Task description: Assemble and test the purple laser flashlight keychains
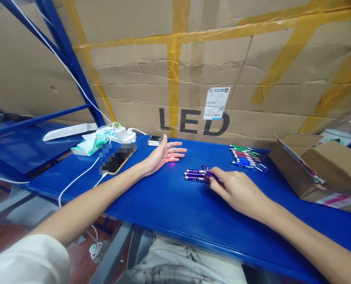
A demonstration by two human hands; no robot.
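Observation:
My left hand [166, 153] is held above the blue table with its fingers spread and palm turned to the right, holding nothing. A red light spot falls on its lower fingers, with a pinkish glow on the tabletop beside them. My right hand [231, 187] is closed on a purple laser pointer [215, 173], which has a loop at its end. Just left of those fingertips, several purple laser pointers [194, 178] lie side by side, partly overlapped by the held one. Behind my left hand lie black and silver pointers [154, 141], partly covered by my thumb.
Green, red and blue pointers [246, 157] lie in rows at the back right, near an open cardboard box [320, 169]. A phone [119, 157], tissue pack [86, 146], power strip [128, 136] and white cables are on the left. A large taped carton [139, 79] stands behind the table [169, 201].

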